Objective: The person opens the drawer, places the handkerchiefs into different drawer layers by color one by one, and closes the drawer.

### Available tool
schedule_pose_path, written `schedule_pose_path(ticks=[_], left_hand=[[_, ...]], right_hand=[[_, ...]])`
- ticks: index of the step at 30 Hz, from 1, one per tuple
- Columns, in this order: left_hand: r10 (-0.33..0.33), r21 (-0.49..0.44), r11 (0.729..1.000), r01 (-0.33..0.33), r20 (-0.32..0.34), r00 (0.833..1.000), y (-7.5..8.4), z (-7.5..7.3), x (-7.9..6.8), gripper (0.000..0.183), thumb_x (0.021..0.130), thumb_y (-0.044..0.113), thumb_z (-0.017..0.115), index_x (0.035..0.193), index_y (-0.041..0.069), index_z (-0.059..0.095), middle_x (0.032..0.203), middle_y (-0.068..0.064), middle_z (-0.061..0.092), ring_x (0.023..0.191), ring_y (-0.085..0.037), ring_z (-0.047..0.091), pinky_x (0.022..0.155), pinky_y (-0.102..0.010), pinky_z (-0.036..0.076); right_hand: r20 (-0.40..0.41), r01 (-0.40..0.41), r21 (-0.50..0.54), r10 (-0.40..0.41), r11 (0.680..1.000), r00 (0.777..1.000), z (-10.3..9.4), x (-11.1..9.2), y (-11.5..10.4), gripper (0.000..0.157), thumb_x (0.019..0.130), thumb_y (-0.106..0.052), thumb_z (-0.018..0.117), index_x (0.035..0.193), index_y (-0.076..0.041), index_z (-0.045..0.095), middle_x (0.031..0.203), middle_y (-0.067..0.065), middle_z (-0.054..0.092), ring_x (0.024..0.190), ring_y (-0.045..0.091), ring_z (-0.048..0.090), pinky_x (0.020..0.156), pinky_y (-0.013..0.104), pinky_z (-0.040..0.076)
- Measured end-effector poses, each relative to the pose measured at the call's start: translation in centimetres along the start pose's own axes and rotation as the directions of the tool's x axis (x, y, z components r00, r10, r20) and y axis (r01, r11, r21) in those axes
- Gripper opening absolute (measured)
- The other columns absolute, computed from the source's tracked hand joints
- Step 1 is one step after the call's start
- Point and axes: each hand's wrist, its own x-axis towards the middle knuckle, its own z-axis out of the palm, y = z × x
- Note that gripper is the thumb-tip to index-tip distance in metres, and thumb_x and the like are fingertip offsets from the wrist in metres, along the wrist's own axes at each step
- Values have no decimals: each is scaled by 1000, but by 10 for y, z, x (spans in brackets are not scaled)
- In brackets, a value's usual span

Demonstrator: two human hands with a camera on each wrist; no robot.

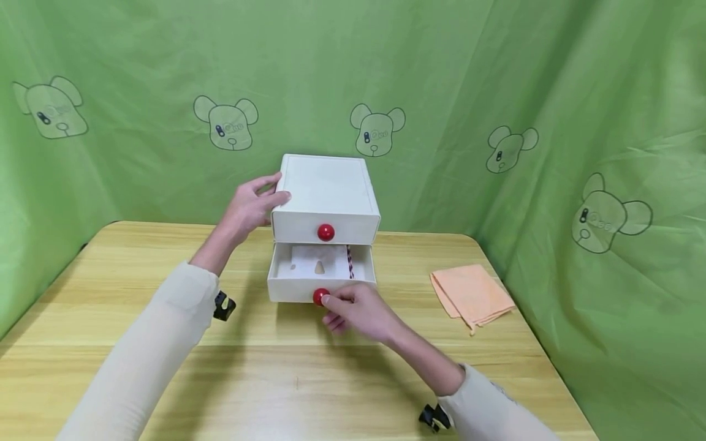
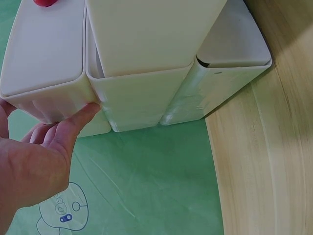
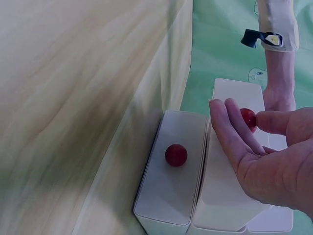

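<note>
A white cabinet [image 1: 331,184] has its top drawer pushed in and the drawer below it [image 1: 292,289] pulled out. In that lower drawer lie a flat white piece [image 1: 309,254] with tan marks and a dark red-and-white striped strip [image 1: 350,262]. My right hand [image 1: 364,309] pinches the drawer's red knob [image 1: 320,297], thumb against its side, other fingers held away in the right wrist view. My left hand [image 1: 254,205] rests at the cabinet's upper left edge, thumb on top; in the left wrist view its fingertips [image 2: 90,110] press the white side.
Another drawer with a red knob [image 3: 176,154] sits at the bottom, seen in the right wrist view. A folded orange cloth [image 1: 473,294] lies on the wooden table [image 1: 298,373] at right. Green curtain [image 1: 441,79] surrounds the table's back and sides. Black clips show at both wrists.
</note>
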Motion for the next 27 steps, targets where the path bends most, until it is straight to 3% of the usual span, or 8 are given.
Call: schedule_pose_path(ticks=[11,16,27], left_hand=[[1,-5,1000,-1,7,1000,2,0,-3,70,96,30,70,157,28,37,165,2,34,141,-21,49,90,-35,55],[14,-11,1000,-14,10,1000,1,0,-1,68,96,30,70,156,28,38,165,1,35,140,-22,50,83,-30,57],[4,-5,1000,-4,3,1000,1,0,-2,68,95,31,71,156,30,39,164,3,37,131,-19,56,64,-21,50]], right_hand=[[-26,-49,86,52,995,998,-9,24,1,28,102,-18,60,110,7,71,88,19,74,81,33,74,81,47,62],[-44,-72,107,77,992,996,-12,33,1,31,103,-18,59,112,9,69,88,18,74,80,30,74,79,43,63],[-89,-79,95,88,992,992,-16,52,6,34,103,-23,60,110,9,70,84,15,74,72,24,73,78,44,63]])
